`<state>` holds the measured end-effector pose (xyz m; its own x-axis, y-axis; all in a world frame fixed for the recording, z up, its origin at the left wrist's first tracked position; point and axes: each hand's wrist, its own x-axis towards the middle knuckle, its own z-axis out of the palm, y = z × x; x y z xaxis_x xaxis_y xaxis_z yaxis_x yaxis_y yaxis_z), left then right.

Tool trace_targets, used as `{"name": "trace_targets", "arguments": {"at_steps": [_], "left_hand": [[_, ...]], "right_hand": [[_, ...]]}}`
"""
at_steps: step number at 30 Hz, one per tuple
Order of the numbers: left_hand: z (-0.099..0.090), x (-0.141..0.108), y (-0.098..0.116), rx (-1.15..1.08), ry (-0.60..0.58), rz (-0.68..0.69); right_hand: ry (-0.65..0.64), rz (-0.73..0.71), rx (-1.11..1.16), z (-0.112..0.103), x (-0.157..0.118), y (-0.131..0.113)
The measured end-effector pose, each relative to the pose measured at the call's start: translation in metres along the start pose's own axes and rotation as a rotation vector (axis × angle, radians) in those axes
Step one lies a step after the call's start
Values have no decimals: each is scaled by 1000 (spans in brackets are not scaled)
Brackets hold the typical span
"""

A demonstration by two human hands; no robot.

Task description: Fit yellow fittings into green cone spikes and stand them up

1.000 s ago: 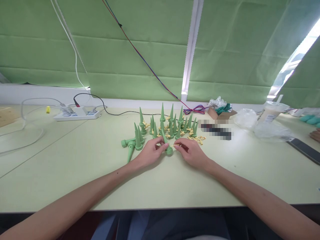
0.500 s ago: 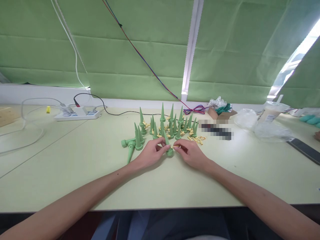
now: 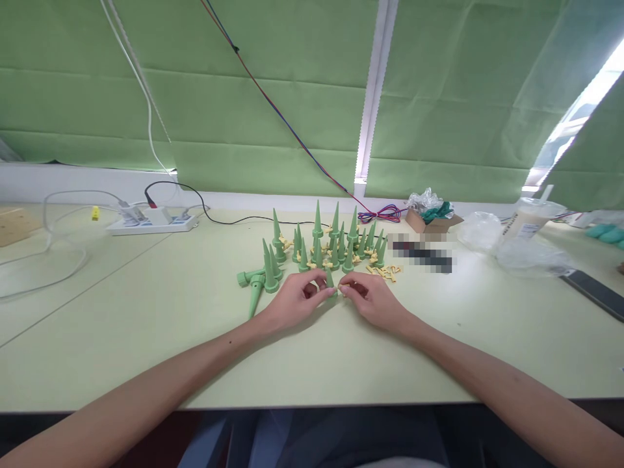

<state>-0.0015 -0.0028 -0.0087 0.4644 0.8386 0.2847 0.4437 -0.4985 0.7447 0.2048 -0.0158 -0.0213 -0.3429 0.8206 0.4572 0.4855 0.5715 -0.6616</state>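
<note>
My left hand (image 3: pixel 298 300) is closed, with thumb and fingers pinching a green plant watering spike (image 3: pixel 330 281) whose tip points up and away. Facing it, my right hand (image 3: pixel 374 298) pinches a small yellow valve (image 3: pixel 346 285), mostly covered by the fingertips, close to the spike's right side. Whether the valve touches the spike I cannot tell. Behind both hands several green spikes (image 3: pixel 318 221) stand upright, many with yellow valves at their bases. Loose yellow valves (image 3: pixel 387 272) lie just beyond my right hand. More green spikes (image 3: pixel 255 296) lie on their sides to the left.
At the back left sits a white power strip (image 3: pixel 152 223) with plugs and cables. On the right are a small cardboard box (image 3: pixel 431 225), a plastic bag (image 3: pixel 480 231), a drink cup (image 3: pixel 529 218) and a dark phone (image 3: pixel 595 292). A blurred dark object (image 3: pixel 423 253) lies beyond my right hand.
The spike in my left hand has turned and sunk lower between the fingers, so its wide base shows less. My right hand has stayed close by, still pinching the valve.
</note>
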Motion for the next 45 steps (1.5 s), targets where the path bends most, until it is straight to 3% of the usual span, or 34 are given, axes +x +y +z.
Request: {"name": "trace_targets", "arguments": {"at_steps": [7, 12, 21, 34, 45], "left_hand": [[-1, -2, 1, 129, 27, 129], [0, -1, 0, 139, 37, 139], [0, -2, 3, -92, 38, 19], [0, 2, 2, -228, -94, -204], [-2, 0, 1, -174, -163, -145]], "right_hand": [[-33, 122, 135, 2, -1, 0], [-18, 145, 163, 2, 1, 2], [104, 184, 206, -2, 1, 0], [161, 54, 114, -3, 1, -3], [137, 37, 194, -2, 0, 0]]}}
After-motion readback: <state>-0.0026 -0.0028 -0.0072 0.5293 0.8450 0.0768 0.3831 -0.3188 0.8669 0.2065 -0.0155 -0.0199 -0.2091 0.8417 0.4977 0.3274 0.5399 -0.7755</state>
